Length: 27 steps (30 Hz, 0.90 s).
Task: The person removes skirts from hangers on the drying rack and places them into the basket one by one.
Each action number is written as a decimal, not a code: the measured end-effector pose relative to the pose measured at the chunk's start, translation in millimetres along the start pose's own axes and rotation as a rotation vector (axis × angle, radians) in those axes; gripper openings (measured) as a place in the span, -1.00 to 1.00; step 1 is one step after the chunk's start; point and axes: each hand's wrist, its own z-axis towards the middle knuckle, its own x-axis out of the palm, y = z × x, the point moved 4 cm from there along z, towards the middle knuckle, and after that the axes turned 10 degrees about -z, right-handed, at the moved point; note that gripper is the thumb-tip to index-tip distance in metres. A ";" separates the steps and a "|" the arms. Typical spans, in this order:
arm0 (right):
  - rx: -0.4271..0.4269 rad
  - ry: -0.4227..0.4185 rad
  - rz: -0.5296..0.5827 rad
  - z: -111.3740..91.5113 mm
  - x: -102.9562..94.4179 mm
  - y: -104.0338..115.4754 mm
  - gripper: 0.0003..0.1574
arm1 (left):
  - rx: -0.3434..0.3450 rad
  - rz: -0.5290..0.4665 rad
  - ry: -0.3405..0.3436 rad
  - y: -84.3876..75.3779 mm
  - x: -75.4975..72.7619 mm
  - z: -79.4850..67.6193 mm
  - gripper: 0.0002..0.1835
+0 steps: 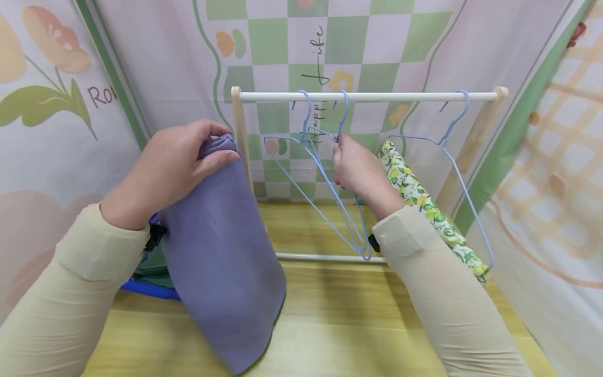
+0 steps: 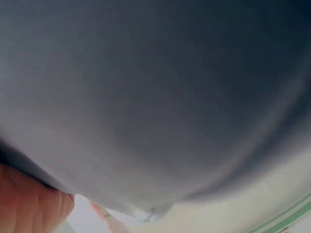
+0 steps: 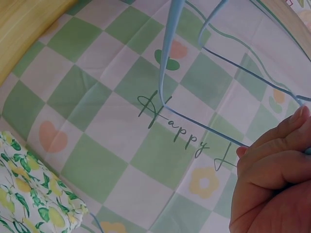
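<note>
In the head view my left hand (image 1: 171, 162) pinches the gathered top of a purple cloth (image 1: 221, 235), which hangs down in front of the rack's left post. That cloth fills most of the left wrist view, dark and blurred. My right hand (image 1: 360, 165) grips a blue hanger (image 1: 344, 118) just below its hook, and the hook is over the white rail (image 1: 405, 97). A second blue hanger (image 1: 306, 112) hangs close on its left. In the right wrist view, curled fingers (image 3: 272, 170) hold the thin wire near the hanger's neck.
A third blue hanger (image 1: 464, 178) at the rail's right carries a lemon-print cloth (image 1: 424, 204). Behind the purple cloth, a blue rim (image 1: 151, 289) and dark green fabric (image 1: 153, 269) show on the wooden table (image 1: 320, 319). A checkered curtain (image 1: 348, 42) stands behind the rack.
</note>
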 end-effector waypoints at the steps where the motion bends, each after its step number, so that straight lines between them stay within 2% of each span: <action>1: 0.000 -0.001 0.002 0.1 0.1 -0.1 -0.38 | -0.013 0.008 0.014 -0.9 -0.4 1.0 -0.57; 5: 0.000 -0.003 0.006 -0.2 0.0 -0.7 -0.39 | 0.003 0.074 0.041 -6.3 -3.0 4.5 -0.79; 11: 0.004 -0.005 0.006 -0.5 -0.4 -1.0 -0.39 | 0.098 0.134 0.063 -12.9 -8.7 6.9 -0.69; 15: 0.003 0.001 0.005 -0.6 -0.6 -1.4 -0.39 | 0.117 0.111 0.099 -15.0 -12.1 6.5 -0.80; 20: 0.000 0.008 0.012 -0.5 -1.0 -1.2 -0.40 | 0.048 0.121 0.085 -13.5 -15.3 3.7 -0.82; 23: 0.003 0.010 0.012 -0.2 -0.9 -1.3 -0.41 | -0.002 0.135 0.042 -11.3 -16.0 2.9 -0.79; 27: 0.007 0.013 0.010 -0.3 -0.2 -1.5 -0.40 | -0.031 0.164 -0.017 -7.2 -14.3 3.7 -0.71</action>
